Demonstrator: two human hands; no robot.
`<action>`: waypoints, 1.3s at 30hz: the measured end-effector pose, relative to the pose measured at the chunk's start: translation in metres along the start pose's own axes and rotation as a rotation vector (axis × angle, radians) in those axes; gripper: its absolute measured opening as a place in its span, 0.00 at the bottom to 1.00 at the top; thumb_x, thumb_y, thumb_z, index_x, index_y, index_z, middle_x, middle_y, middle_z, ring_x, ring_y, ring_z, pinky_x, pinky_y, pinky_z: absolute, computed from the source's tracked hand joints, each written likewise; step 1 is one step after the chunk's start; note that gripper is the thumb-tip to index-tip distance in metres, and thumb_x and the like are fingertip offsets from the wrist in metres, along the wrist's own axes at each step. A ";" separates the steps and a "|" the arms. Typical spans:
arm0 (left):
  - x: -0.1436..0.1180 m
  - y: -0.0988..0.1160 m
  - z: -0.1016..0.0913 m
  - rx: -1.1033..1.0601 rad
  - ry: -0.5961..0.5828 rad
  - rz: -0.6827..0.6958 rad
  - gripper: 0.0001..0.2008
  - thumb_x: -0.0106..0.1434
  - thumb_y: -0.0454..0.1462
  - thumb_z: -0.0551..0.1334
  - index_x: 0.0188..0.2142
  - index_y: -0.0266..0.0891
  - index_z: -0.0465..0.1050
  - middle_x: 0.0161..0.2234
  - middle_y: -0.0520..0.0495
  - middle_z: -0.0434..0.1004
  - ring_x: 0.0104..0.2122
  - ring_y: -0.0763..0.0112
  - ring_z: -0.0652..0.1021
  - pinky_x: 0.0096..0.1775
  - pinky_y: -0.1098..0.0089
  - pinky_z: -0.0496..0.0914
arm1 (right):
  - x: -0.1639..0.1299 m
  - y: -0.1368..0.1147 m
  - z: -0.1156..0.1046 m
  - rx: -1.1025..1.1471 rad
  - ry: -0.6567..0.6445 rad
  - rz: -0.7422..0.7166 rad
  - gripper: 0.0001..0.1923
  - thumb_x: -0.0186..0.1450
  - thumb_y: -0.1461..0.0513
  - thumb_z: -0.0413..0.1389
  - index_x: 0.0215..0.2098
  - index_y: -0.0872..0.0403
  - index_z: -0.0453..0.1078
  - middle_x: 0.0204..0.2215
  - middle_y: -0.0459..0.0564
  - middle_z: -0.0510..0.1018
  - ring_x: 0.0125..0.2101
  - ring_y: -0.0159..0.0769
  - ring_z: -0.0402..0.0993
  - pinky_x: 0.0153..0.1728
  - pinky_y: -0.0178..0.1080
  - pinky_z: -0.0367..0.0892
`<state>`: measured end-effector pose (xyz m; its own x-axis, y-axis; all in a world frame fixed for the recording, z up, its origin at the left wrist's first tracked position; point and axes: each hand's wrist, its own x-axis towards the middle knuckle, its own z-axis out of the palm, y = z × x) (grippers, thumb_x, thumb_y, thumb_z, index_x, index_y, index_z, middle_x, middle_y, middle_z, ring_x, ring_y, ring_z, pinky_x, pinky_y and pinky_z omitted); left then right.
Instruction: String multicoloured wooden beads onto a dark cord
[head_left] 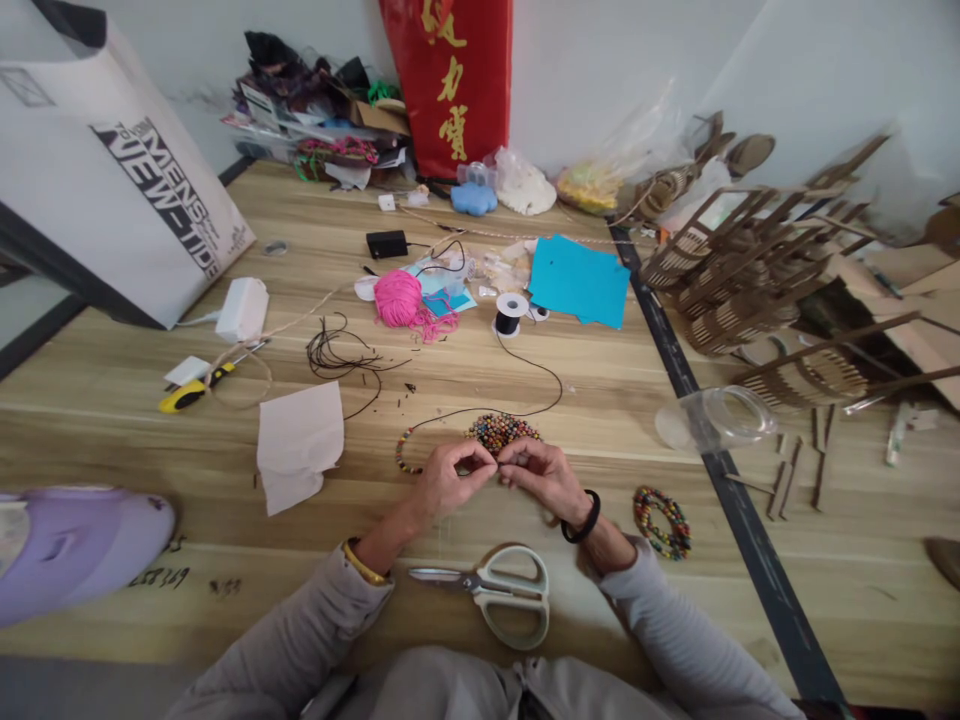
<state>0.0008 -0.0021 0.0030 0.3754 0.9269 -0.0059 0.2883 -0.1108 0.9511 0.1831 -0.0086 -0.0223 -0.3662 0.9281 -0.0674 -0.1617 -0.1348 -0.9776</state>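
Nearest the tabletop's (pixel 525 360) left edge lie a yellow-handled cutter (pixel 191 392) and a pale sheet of paper (pixel 298 443), with a pink ball of yarn (pixel 399 298) farther back. Toward the middle of the near edge, the left hand (pixel 448 478) and right hand (pixel 541 472) meet fingertip to fingertip, each pinched narrow on a black cord (pixel 525 372) strung with coloured beads, just in front of a small bead pile (pixel 501 431). White-handled scissors (pixel 495 592) lie at the near edge between the forearms, and a finished bead bracelet (pixel 661 520) rests to the right of the right wrist.

Probably a home craft workshop: bead pile (pixel 501 431), yarn (pixel 399 298), thread spool (pixel 511 313), scissors (pixel 495 592).
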 end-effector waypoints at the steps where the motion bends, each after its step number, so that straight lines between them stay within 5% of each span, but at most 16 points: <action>1: 0.000 0.000 0.000 0.000 0.006 0.004 0.05 0.57 0.34 0.61 0.26 0.34 0.74 0.24 0.49 0.76 0.26 0.73 0.72 0.31 0.74 0.66 | 0.000 0.000 0.000 -0.003 0.000 -0.001 0.12 0.57 0.57 0.65 0.33 0.57 0.72 0.22 0.45 0.75 0.22 0.26 0.70 0.24 0.30 0.69; 39: 0.001 -0.002 0.001 0.031 0.006 0.063 0.04 0.57 0.32 0.61 0.27 0.34 0.74 0.25 0.48 0.76 0.27 0.73 0.74 0.32 0.75 0.67 | -0.001 0.002 -0.001 0.010 -0.002 0.000 0.10 0.59 0.58 0.63 0.34 0.57 0.72 0.21 0.44 0.76 0.22 0.27 0.72 0.25 0.30 0.69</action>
<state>0.0011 -0.0017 0.0013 0.3884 0.9198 0.0555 0.2911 -0.1796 0.9397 0.1840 -0.0094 -0.0245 -0.3684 0.9272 -0.0673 -0.1710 -0.1388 -0.9754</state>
